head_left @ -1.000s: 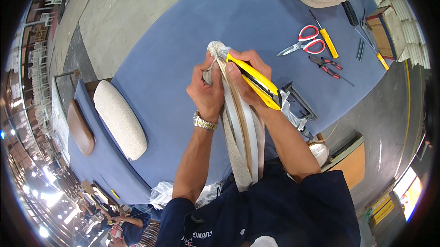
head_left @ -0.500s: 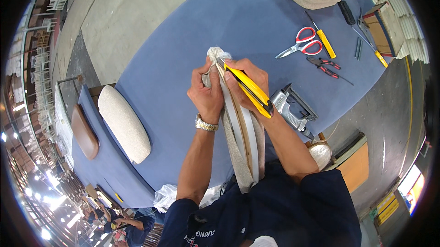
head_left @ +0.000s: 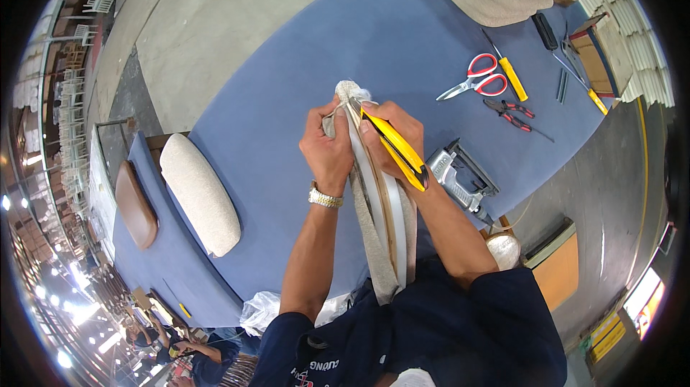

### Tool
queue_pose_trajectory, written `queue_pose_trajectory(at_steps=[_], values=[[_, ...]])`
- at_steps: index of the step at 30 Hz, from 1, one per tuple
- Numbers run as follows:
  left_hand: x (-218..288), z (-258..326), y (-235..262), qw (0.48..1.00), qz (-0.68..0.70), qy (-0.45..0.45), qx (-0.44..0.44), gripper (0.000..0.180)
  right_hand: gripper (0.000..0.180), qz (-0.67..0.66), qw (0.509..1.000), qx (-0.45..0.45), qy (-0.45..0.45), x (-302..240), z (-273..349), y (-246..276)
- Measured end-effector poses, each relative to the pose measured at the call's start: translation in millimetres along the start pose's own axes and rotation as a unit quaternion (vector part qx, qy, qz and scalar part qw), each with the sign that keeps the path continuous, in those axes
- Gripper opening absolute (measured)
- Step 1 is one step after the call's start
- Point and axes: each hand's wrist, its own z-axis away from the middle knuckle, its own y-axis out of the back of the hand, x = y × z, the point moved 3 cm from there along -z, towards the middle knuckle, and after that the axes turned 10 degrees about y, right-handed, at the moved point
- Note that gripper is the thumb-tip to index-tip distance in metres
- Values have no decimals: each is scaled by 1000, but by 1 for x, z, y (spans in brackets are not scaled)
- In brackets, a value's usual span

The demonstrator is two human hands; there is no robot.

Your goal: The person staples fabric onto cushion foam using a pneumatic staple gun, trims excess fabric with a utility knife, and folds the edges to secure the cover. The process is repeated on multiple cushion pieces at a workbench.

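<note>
Cutter [head_left: 397, 145] slants through the right grip [head_left: 405, 123], front end at panel [head_left: 381, 204].

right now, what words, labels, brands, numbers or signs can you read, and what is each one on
Dark shirt: pale lettering on the chest, upside down in this view; I don't copy out printed words.
Silver staple gun: marking on its body, too small and blurred to read.
Yellow cutter: no readable lettering.
Wristwatch: nothing readable.
</note>
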Motion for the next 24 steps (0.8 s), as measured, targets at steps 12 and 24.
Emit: queue_pose_trajectory(at_steps=[12,24], values=[[9,-3,3,993,-93,-67,8,19,24,6,999,49,-3,-5,-1,-2],[6,-4,2,993,-100,-56,21,17,24,9,1000,27,-13,-2,-2,-7]])
